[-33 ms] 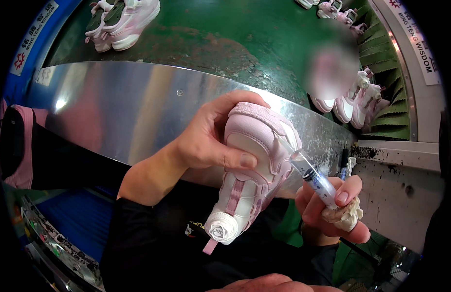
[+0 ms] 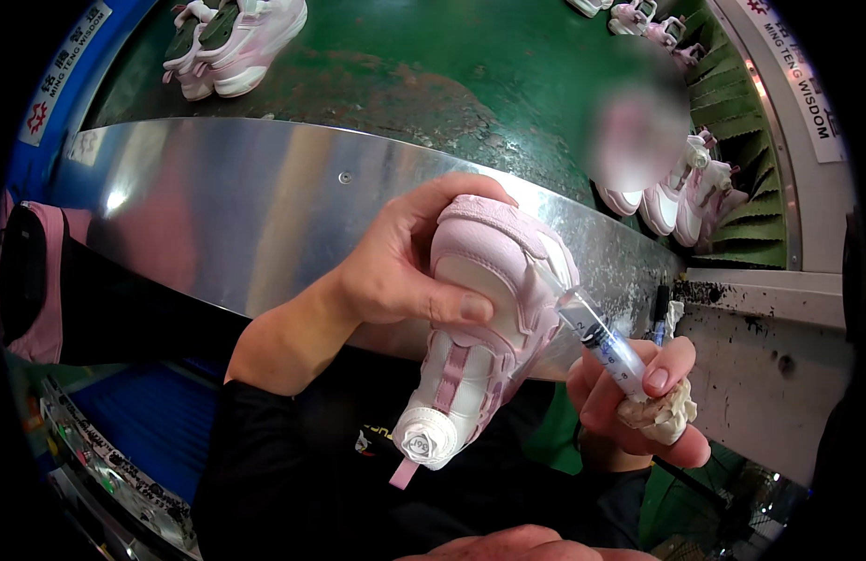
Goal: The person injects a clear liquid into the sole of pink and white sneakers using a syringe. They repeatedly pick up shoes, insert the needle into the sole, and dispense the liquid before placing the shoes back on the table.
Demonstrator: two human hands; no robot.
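Observation:
Gripped around its toe end by my left hand (image 2: pixel 386 266), a pink and white sneaker (image 2: pixel 484 271) is tilted with its toe away from me. My left thumb presses on its upper; the other fingers are mostly hidden behind it. A white round dial and a pink pull tab are at its near end. My right hand (image 2: pixel 629 397) is closed around a clear plastic syringe (image 2: pixel 601 338) with dark markings. The syringe's tip meets the seam where the upper joins the sole, on the shoe's right side. Crumpled whitish material (image 2: pixel 665 416) covers the syringe's rear end.
A metal ledge (image 2: pixel 293 201) borders the worn green surface (image 2: pixel 405 75) beyond my hands. One pair of sneakers (image 2: pixel 236 47) stands at far left; several more (image 2: pixel 680 196) line the right side by green flaps (image 2: pixel 755 220). A dark pen-like object (image 2: pixel 661 309) is near the right metal panel (image 2: pixel 765 374).

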